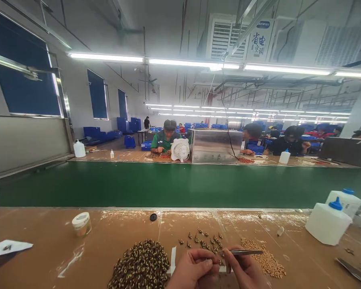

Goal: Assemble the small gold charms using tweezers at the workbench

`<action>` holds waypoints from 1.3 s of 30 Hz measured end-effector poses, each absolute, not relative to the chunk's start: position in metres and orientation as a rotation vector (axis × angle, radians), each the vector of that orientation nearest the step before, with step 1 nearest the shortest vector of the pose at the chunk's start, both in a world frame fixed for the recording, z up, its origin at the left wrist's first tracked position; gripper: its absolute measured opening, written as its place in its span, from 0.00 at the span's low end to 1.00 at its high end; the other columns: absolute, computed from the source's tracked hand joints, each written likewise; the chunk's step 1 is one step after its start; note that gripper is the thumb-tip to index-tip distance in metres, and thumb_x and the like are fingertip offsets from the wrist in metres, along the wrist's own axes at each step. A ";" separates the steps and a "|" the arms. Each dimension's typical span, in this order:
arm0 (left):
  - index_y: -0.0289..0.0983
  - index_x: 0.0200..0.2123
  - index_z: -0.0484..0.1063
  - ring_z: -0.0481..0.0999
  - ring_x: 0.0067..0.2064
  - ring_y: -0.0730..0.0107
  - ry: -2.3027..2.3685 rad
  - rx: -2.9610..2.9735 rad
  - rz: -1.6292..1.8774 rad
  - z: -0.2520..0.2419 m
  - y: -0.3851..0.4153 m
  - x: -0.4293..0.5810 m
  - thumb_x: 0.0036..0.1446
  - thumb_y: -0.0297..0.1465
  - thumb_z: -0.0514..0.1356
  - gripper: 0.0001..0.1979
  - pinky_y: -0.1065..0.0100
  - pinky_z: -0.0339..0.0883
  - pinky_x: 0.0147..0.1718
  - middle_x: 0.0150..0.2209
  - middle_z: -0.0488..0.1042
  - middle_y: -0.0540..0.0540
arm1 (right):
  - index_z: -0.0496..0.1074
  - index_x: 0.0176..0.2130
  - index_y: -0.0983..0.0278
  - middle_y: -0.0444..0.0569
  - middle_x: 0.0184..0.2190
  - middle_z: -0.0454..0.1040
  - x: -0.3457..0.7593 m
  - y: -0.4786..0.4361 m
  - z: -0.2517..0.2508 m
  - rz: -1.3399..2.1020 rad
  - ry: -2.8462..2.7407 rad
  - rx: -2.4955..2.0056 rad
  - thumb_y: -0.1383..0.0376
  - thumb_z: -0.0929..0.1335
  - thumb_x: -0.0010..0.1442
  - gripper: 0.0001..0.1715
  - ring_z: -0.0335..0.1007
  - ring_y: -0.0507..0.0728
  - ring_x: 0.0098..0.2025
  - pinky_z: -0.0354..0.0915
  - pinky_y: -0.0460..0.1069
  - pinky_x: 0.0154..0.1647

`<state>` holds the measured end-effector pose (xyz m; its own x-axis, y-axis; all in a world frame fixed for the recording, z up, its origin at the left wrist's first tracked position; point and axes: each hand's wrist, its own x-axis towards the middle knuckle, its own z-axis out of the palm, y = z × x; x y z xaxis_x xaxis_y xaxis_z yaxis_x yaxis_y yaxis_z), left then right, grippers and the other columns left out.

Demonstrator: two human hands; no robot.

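The right hand [243,268] clenches a pair of steel tweezers [246,252], their tips pointing left toward the left hand [192,269], whose fingers curl closely together; whatever they may pinch is too small to tell. Just ahead of the grip lie scattered small brown pieces [203,239]. To its left rises a heaped mound of dark speckled beads [140,265]; to its right spreads a pile of pale tan grains [266,259]. Farther right on the tan bench [123,224] stand two white plastic squeeze bottles [327,223] with blue nozzle caps, their contents unclear. Farther left sits a small round tub [81,224].
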<state>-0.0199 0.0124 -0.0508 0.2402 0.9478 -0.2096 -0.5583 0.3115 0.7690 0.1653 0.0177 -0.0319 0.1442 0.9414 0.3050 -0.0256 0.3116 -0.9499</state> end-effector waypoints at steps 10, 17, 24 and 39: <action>0.34 0.39 0.83 0.85 0.34 0.68 0.852 0.831 1.026 -0.016 0.010 -0.019 0.36 0.58 0.83 0.38 0.72 0.77 0.33 0.32 0.82 0.45 | 0.75 0.32 0.63 0.46 0.23 0.71 0.197 -0.035 -0.033 0.945 -1.457 -1.196 0.35 0.73 0.63 0.34 0.66 0.55 0.24 0.64 0.49 0.27; 0.34 0.42 0.82 0.82 0.32 0.70 0.800 0.948 1.002 -0.017 0.008 -0.017 0.49 0.55 0.79 0.32 0.71 0.75 0.32 0.32 0.80 0.48 | 0.74 0.32 0.62 0.50 0.27 0.76 0.202 -0.056 -0.044 0.796 -1.743 -1.261 0.42 0.68 0.72 0.29 0.71 0.57 0.29 0.65 0.50 0.31; 0.35 0.45 0.80 0.81 0.33 0.71 0.815 0.988 0.964 -0.019 0.011 -0.017 0.55 0.50 0.77 0.27 0.70 0.75 0.32 0.35 0.78 0.49 | 0.74 0.34 0.61 0.47 0.27 0.75 0.203 -0.060 -0.042 0.753 -1.882 -1.265 0.52 0.67 0.75 0.21 0.70 0.56 0.28 0.61 0.49 0.31; 0.35 0.51 0.82 0.80 0.35 0.74 0.829 0.986 0.982 -0.018 0.010 -0.017 0.69 0.36 0.68 0.13 0.72 0.77 0.33 0.46 0.82 0.42 | 0.75 0.34 0.61 0.48 0.28 0.77 0.204 -0.064 -0.035 0.725 -1.956 -1.259 0.56 0.68 0.75 0.18 0.71 0.56 0.30 0.63 0.51 0.34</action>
